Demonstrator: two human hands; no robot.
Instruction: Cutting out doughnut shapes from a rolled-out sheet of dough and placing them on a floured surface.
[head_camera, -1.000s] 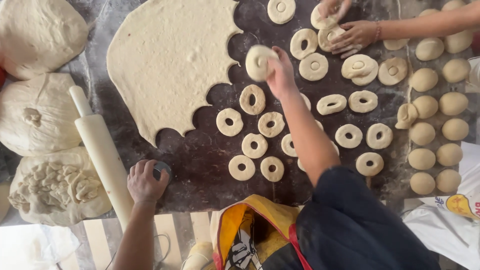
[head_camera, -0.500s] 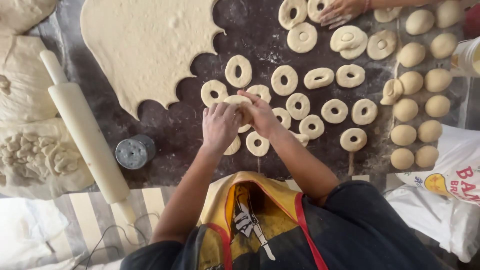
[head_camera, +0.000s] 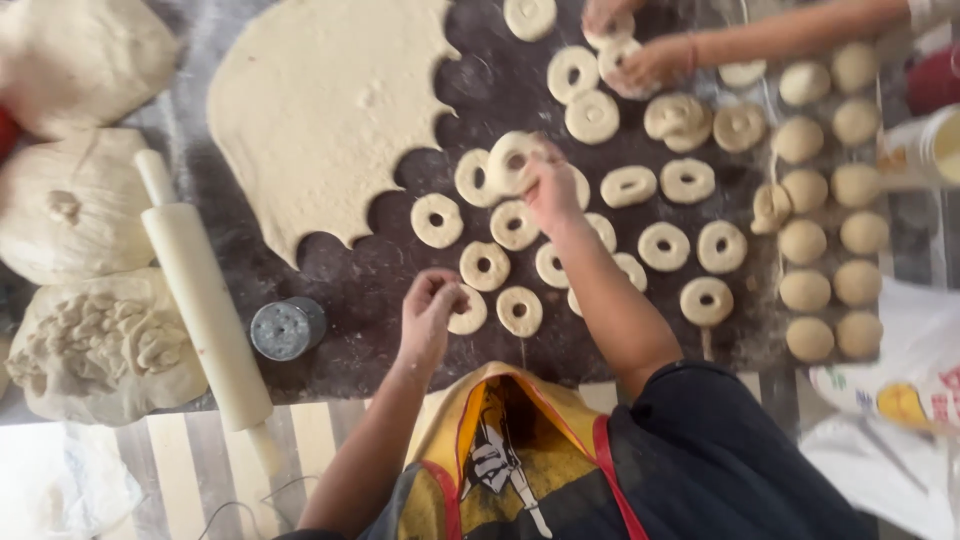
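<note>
Right hand (head_camera: 548, 185) pinches dough ring (head_camera: 510, 160), lifted off table (head_camera: 400, 330). Left hand (head_camera: 430, 305) curled, contents unclear. Ring soft, light, stretches easily; support under rim, not one side.

Roughly twenty dough rings (head_camera: 664, 245), about fourteen balls (head_camera: 805, 290) right of the fingers (head_camera: 540, 180). Three big lumps (head_camera: 70, 205), one sheet (head_camera: 320, 110), one pin (head_camera: 205, 300), one cutter (head_camera: 285, 328).
</note>
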